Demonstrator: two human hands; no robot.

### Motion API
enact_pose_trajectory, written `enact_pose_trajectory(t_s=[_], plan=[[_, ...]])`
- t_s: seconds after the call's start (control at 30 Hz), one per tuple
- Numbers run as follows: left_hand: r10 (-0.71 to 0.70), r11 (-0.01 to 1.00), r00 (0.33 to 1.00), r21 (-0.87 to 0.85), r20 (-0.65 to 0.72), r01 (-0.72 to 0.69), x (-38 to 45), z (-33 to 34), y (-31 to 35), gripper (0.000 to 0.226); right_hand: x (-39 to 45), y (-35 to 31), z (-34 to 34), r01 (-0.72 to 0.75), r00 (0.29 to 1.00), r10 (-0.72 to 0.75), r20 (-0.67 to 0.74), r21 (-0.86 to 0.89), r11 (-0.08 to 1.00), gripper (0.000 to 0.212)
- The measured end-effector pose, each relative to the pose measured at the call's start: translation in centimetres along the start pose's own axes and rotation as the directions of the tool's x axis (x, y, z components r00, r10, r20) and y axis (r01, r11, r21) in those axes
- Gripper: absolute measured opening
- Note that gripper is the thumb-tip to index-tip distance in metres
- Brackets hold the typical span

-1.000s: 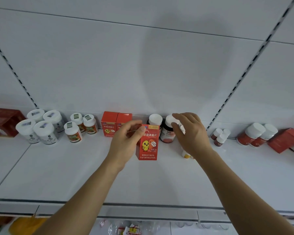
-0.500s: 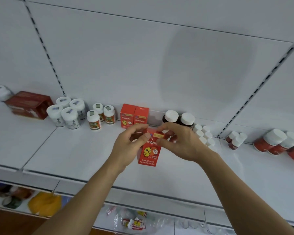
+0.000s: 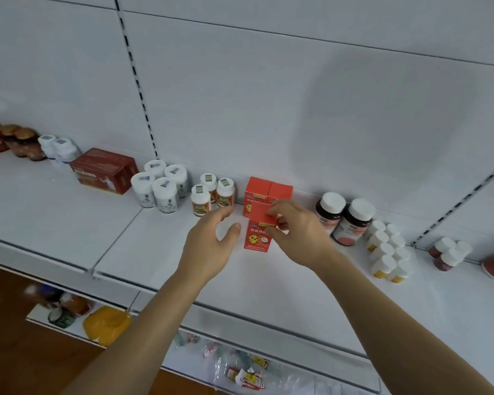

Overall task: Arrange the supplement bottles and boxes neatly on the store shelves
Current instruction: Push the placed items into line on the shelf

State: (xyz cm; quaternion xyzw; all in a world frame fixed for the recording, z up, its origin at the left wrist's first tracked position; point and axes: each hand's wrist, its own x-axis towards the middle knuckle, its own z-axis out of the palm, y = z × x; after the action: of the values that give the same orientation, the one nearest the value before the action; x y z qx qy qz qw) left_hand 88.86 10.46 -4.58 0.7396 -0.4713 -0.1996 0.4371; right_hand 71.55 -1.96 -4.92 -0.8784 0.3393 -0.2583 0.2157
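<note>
A small red box with a yellow chick (image 3: 257, 236) stands upright on the white shelf (image 3: 183, 269), just in front of two matching red boxes (image 3: 268, 192) at the back wall. My right hand (image 3: 295, 235) pinches this front box at its top right corner. Just left of the box, my left hand (image 3: 211, 246) hovers with relaxed fingers and holds nothing.
Left of the boxes stand three orange-label bottles (image 3: 211, 195), several white bottles (image 3: 161, 188) and a dark red carton (image 3: 104, 169). To the right are two dark bottles with white caps (image 3: 344, 216) and several small white bottles (image 3: 388, 252). A lower shelf holds packets (image 3: 246, 374).
My left hand has let go of the chick box and drawn back to the left. The box now stands on the shelf, held only by my right hand. The view has swung left.
</note>
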Motion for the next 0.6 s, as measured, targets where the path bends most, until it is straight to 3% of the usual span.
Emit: enact_pose_trajectory(t_s=[0.17, 0.6], plan=[[0.101, 0.991, 0.993, 0.085, 0.062, -0.106, 1.9, -1.9, -2.3, 0.043, 1.2, -0.4, 3.1, -0.018, 0.997, 0.009, -0.080, -0.108, 0.994, 0.032], [0.200, 0.977, 0.964, 0.043, 0.174, -0.210, 4.8, -2.6, -4.7, 0.038, 1.5, -0.2, 6.3, -0.027, 0.959, -0.055, -0.277, -0.283, 0.959, 0.025]])
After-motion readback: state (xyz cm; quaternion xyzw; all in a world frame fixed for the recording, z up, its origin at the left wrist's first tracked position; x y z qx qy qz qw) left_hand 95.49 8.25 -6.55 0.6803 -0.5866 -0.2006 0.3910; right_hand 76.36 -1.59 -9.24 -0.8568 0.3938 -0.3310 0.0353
